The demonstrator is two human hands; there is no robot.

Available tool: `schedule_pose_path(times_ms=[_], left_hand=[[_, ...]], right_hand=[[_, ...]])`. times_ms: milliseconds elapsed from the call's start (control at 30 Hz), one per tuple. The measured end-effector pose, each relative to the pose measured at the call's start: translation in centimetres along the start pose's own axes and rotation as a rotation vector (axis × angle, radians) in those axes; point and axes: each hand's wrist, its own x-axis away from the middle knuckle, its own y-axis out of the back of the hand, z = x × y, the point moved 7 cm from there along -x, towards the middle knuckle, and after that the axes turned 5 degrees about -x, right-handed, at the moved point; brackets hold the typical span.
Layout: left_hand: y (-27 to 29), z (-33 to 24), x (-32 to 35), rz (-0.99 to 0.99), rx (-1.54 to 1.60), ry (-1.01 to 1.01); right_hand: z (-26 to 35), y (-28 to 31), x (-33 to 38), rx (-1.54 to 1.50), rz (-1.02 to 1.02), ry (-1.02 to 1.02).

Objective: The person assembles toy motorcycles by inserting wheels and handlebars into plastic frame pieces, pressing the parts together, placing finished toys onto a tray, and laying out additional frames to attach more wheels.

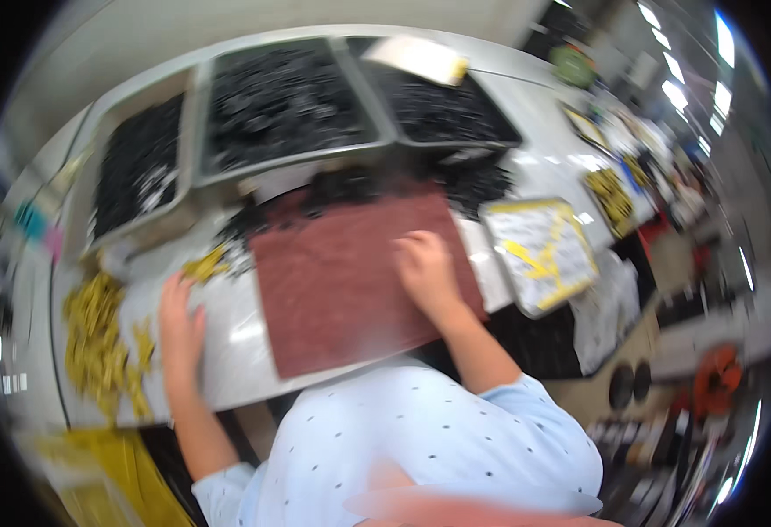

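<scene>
while the right hand (425,268) lies flat and unclenched on the reddish-brown mat (350,281) at mid frame, the left hand (179,329) rests open on the white counter (236,351), left of the mat, near yellow parts (96,338).

1. Three grey trays (199,132) at the far edge of the white table (236,351), all heaped with small black parts (284,97).
2. Flat pale card (419,58) resting across the right-hand tray's far corner.
3. Loose black parts (482,180) spilled just in front of the trays.
4. Yellow-rimmed tray (539,255) at right, holding a few yellow pieces.
5. Background benches blurred.
</scene>
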Motion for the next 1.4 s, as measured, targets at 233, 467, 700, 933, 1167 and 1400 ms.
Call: schedule_pose_path(times_ms=[233, 467, 700, 933, 1167, 1400], left_hand=[[-2.9, -0.8, -4.2, 0.213, -0.127, -0.02], [-5.1, 0.7, -5.7, 0.251, -0.108, 0.004], [-3.9, 2.7, -4.6, 0.182, -0.235, 0.174], [-1.5, 0.0, -2.9, 0.049, 0.347, 0.342], [-7.5, -9.8, -1.2, 0.433, 1.436, 0.582], [-9.4, -13.9, -0.4, 0.656, 1.74, 0.585]], right_hand=[[-1.6, -1.4, 2.4, -0.124, 0.019, -0.072], [-4.8, -0.1, 3.1, -0.126, -0.003, -0.131], [-4.5, -0.5, 2.5, -0.077, 0.052, -0.122], [-4.4, -1.3, 1.7, -0.034, 0.087, -0.084], [-3.3, -0.6, 0.5, -0.164, 0.156, -0.132], [-1.5, -2.3, 0.7, -0.192, 0.269, -0.063]])
